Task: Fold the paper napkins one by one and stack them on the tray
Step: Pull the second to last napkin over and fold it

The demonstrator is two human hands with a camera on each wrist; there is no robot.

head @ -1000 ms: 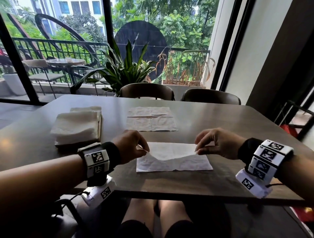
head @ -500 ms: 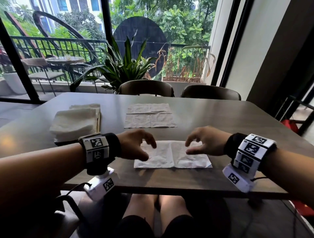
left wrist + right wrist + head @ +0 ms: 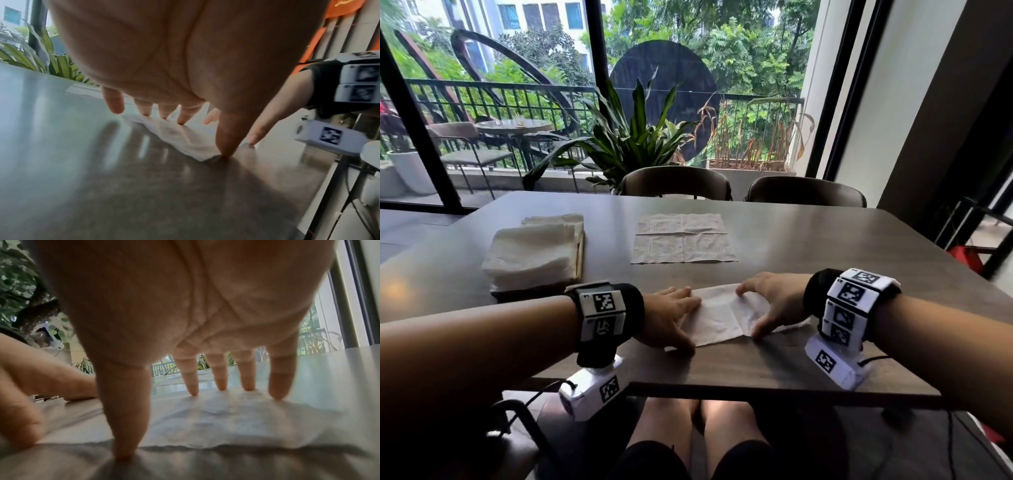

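Observation:
A white paper napkin [image 3: 717,320], folded in half, lies flat near the table's front edge. My left hand [image 3: 671,318] presses its left end with straight, spread fingers, and my right hand [image 3: 765,306] presses its right part the same way. In the left wrist view the fingertips [image 3: 182,122] touch the napkin [image 3: 185,139]. In the right wrist view the fingertips [image 3: 221,386] stand on the napkin [image 3: 226,420]. A stack of folded napkins [image 3: 534,251] sits on the tray [image 3: 580,253] at the left. Another napkin [image 3: 683,238] lies unfolded at mid-table.
The dark wooden table [image 3: 825,260] is bare on its right side. Two chairs [image 3: 676,181] stand at the far edge, with a potted plant [image 3: 633,137] and a window behind them. My knees show under the front edge.
One second ago both hands pinched the napkin's lifted far edge. They brought it down onto the near edge, let go, and now press flat on the folded napkin, closer together.

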